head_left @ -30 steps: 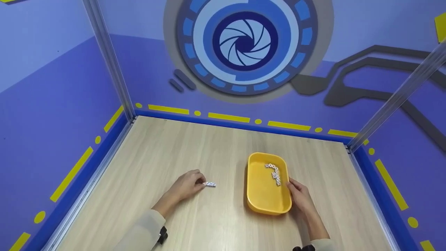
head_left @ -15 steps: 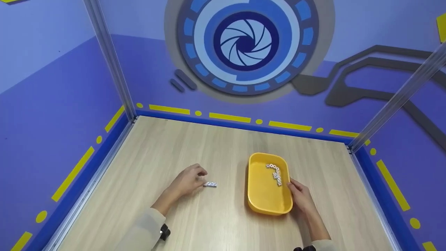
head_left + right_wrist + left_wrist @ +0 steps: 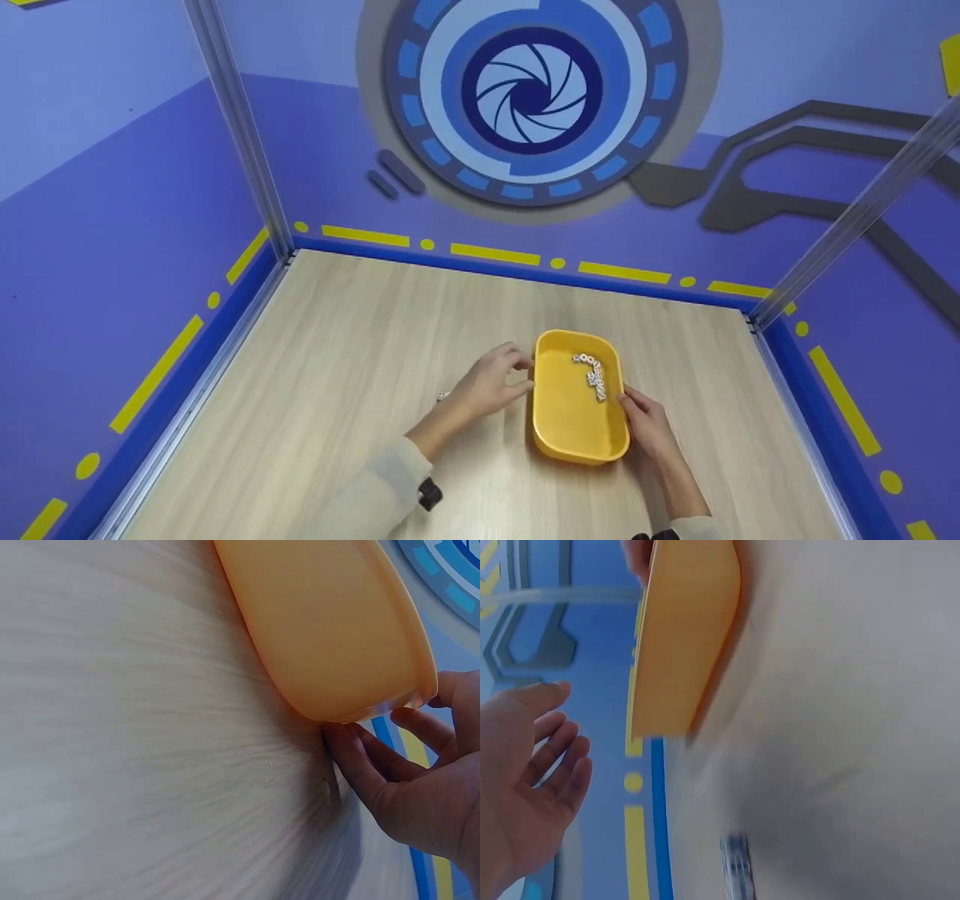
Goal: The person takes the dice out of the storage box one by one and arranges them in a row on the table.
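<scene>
A yellow plastic tub (image 3: pixel 577 435) stands on the table. Inside, towards its right side, lies a bent row of small white blocks with dark markings (image 3: pixel 596 375). My left hand (image 3: pixel 491 379) is at the tub's left wall with loosely bent fingers; the left wrist view shows nothing in that hand (image 3: pixel 536 772), and its fingertips look apart from the wall. My right hand (image 3: pixel 651 420) holds the tub's right side, thumb at the rim; in the right wrist view its other fingers (image 3: pixel 352 754) touch low on the outer wall. A short row of similar blocks (image 3: pixel 737 870) lies on the table, mostly behind my left wrist in the head view.
The wooden tabletop (image 3: pixel 352 322) is bordered by blue printed panels (image 3: pixel 315 150) at the back and both sides. Metal corner posts (image 3: pixel 240 135) rise at the two back corners.
My left hand has left the short row of blocks on the table and moved right to the tub's left wall. My right hand and the tub have stayed in place.
</scene>
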`<state>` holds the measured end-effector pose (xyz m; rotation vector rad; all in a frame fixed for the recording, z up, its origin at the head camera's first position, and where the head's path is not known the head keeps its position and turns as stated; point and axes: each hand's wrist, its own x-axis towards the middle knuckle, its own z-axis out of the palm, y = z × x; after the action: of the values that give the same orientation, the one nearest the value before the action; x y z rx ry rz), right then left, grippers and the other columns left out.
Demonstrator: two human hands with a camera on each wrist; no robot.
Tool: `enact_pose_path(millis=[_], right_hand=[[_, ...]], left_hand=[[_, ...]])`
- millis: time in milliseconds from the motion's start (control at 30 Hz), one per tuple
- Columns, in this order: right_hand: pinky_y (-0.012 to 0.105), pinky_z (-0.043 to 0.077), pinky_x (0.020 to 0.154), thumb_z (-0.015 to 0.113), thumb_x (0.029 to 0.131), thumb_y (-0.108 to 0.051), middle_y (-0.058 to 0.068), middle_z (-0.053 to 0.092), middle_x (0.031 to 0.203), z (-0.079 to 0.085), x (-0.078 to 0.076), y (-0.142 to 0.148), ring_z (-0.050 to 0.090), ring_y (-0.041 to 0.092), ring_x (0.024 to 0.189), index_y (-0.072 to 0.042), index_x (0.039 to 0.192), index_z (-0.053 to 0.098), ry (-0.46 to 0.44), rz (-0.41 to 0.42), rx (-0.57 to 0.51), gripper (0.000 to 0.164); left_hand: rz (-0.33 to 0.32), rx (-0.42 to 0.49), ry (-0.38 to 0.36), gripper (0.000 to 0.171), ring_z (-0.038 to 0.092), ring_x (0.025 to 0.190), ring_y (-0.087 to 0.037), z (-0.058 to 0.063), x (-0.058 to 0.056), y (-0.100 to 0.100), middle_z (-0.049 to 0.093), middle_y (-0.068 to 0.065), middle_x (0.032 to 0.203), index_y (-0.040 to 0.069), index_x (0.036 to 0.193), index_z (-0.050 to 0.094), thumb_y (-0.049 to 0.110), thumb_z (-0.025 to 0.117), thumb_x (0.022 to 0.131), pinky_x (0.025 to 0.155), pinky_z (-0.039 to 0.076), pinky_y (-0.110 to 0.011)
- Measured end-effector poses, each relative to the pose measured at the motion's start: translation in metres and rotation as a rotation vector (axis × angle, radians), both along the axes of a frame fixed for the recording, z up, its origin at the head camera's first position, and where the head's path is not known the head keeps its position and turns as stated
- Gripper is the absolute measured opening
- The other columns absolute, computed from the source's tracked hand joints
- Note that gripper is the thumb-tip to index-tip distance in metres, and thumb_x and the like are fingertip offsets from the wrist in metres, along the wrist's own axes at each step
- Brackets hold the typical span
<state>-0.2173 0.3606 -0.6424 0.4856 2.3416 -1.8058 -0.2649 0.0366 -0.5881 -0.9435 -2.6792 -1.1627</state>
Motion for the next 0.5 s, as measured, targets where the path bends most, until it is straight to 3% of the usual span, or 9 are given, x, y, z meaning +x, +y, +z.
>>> enact_pose_path(millis=[267,500], right_hand=[[0.04,0.047,0.102,0.045,0.106,-0.035,0.014,0.043,0.152,-0.005,-0.001,-0.006,0.053,0.026,0.128,-0.012,0.154,0.036,0.002,0.0,-0.003,0.054],[0.042,0.046,0.103,0.046,0.105,-0.034,0.017,0.043,0.151,-0.004,-0.001,0.0,0.051,0.029,0.13,-0.008,0.152,0.038,0.044,-0.016,0.025,0.054]], left_hand=[[-0.036,0.019,0.017,0.025,0.058,0.101,-0.002,-0.013,0.015,0.064,0.057,0.01,0.11,0.018,0.114,0.067,0.029,0.072,0.092,0.088,0.046,-0.013],[-0.04,-0.031,0.068,0.028,0.057,0.098,0.002,-0.014,0.003,0.105,0.058,0.01,0.109,0.016,0.113,0.068,0.031,0.073,0.091,0.086,0.044,-0.009]])
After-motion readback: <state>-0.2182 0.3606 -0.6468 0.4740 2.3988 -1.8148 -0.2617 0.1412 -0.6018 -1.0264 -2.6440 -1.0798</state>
